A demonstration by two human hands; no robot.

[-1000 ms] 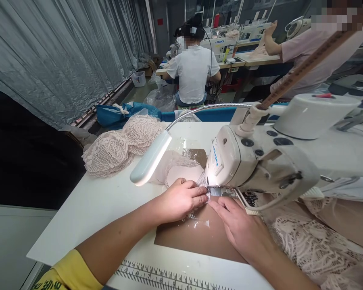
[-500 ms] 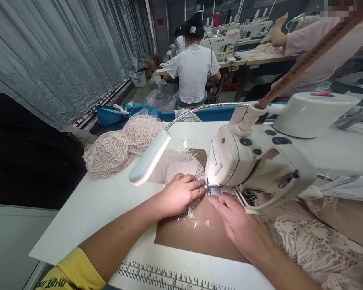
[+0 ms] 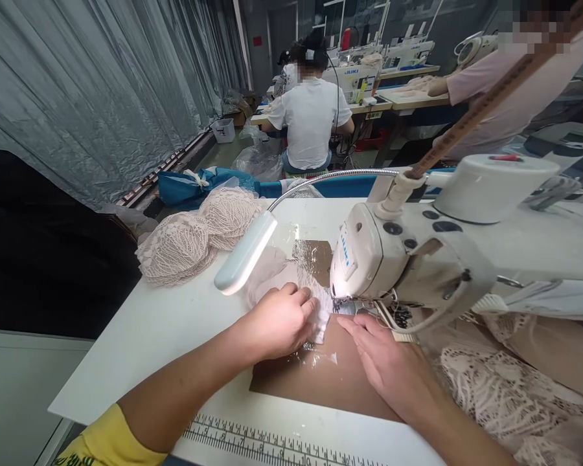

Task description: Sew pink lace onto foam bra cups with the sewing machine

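My left hand point(image 3: 282, 321) has its fingers curled on a pale pink lace bra cup point(image 3: 298, 279), left of the sewing machine's needle area. The cup's right edge lies close beside the presser foot point(image 3: 341, 307). Sheer mesh spreads from the cup's far left side. My right hand point(image 3: 386, 356) rests with fingers stretched forward on a brown sheet point(image 3: 315, 382) taped to the table. Its fingertips are just in front of the needle plate, apart from the cup. The white sewing machine point(image 3: 364, 252) stands over this spot.
A lamp point(image 3: 245, 254) on a bent metal neck hangs over the table's left part. Stacked lace cups point(image 3: 175, 246) lie at the back left. More lace fabric point(image 3: 510, 395) is heaped at right. A printed ruler point(image 3: 272, 446) runs along the front edge. Two co-workers are beyond.
My left hand has drawn slightly left and back from the needle, and the cup has turned with it. My right hand has barely moved. A co-worker's raised hand has come down onto fabric.
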